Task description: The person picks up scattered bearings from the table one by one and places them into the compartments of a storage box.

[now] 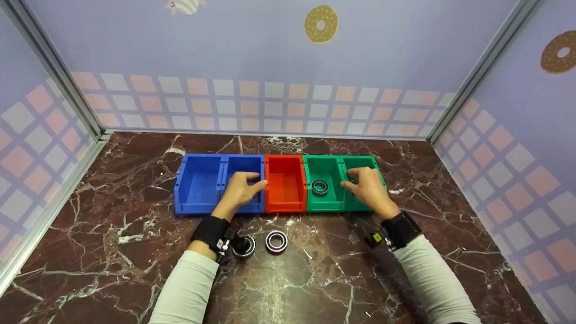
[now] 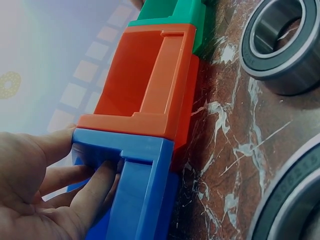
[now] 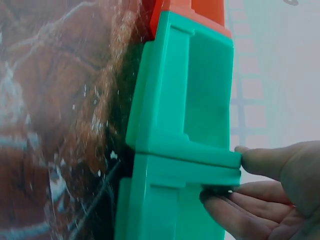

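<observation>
My left hand (image 1: 243, 189) is at the right-hand blue bin (image 2: 135, 195). Its thumb lies at the top of the wall beside the red bin (image 1: 284, 198), with the other fingers curled inside the blue bin, pinching that wall. My right hand (image 1: 366, 186) pinches the wall of the rightmost green bin (image 3: 165, 205): thumb at the divider, fingers bent inside. Under those fingers shows part of a dark object (image 3: 217, 190), mostly hidden. One ball bearing (image 1: 320, 187) sits in the other green bin (image 1: 325, 207).
Two more ball bearings lie on the marbled table in front of the bins: one (image 1: 276, 242) in full view, the other (image 1: 249, 247) partly covered by the left wrist camera. Another blue bin (image 1: 198, 208) ends the row at left. Patterned panels (image 1: 279, 54) enclose the table.
</observation>
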The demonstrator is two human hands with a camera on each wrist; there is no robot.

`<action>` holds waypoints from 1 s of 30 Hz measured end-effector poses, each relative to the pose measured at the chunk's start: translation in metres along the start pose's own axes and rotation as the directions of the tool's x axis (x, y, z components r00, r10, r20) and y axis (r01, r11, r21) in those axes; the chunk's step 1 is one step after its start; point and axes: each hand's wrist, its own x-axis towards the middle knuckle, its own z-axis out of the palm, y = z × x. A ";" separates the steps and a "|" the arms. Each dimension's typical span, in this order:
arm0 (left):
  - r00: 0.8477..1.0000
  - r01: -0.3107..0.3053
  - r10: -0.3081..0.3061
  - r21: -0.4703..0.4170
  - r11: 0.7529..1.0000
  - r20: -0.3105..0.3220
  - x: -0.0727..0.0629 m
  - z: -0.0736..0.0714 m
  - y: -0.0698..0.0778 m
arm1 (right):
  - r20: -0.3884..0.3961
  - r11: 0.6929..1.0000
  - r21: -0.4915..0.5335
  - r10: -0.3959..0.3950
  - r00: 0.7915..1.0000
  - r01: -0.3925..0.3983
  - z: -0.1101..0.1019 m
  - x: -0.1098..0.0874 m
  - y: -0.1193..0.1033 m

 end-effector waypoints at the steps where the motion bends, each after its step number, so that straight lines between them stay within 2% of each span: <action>1: 1.000 0.005 -0.005 0.000 1.000 0.002 0.000 0.000 0.001 | -0.008 1.000 0.014 0.002 1.000 -0.002 0.000 0.000 0.000; 5: 1.000 0.024 -0.024 -0.004 1.000 0.015 -0.001 0.002 0.003 | -0.030 0.997 0.067 0.036 0.999 -0.034 0.001 -0.003 0.001; 10: 1.000 0.016 -0.016 0.010 1.000 0.019 -0.001 0.002 0.005 | -0.053 0.993 0.098 0.074 0.996 -0.069 0.002 -0.004 0.001; 14: 1.000 -0.014 0.014 0.048 0.999 0.009 -0.005 -0.002 0.006 | -0.042 0.992 0.111 0.058 0.997 -0.053 0.004 -0.003 -0.001; 17: 0.998 -0.064 0.064 0.083 0.995 -0.003 -0.009 -0.008 0.009 | -0.033 0.993 0.108 0.050 0.998 -0.046 0.004 -0.003 -0.003; 23: 0.988 -0.147 0.151 0.140 0.979 -0.014 -0.022 -0.020 0.026 | -0.029 0.995 0.082 0.058 0.998 -0.056 0.001 0.001 -0.005; 27: 0.985 -0.170 0.169 0.140 0.975 0.025 -0.034 -0.022 0.035 | -0.012 0.996 0.070 0.060 0.998 -0.059 0.000 0.001 -0.005; 30: 0.979 -0.196 0.186 0.122 0.973 0.088 -0.045 -0.020 0.038 | -0.005 0.996 0.066 0.057 0.998 -0.057 0.001 0.000 -0.007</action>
